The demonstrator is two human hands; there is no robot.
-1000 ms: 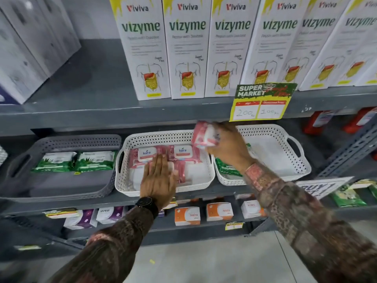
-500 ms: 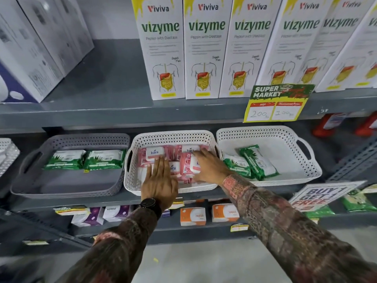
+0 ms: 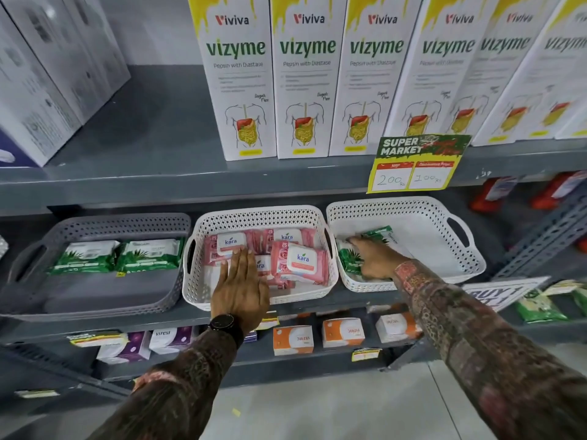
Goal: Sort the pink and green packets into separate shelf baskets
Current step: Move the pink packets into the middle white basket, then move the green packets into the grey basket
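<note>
Two green packets (image 3: 116,257) are seen in the grey basket (image 3: 95,300); the left hand (image 3: 241,290) is laid flat, released, on pink packets (image 3: 298,262); the right hand (image 3: 374,258) is curled on a green packet (image 3: 379,234), grasp unclear.

The right hand (image 3: 374,260) covers part of the green plastic packets (image 3: 349,258) — its grip cannot be told; small shelf-edge tags (image 3: 365,355) are unreadable.
</note>
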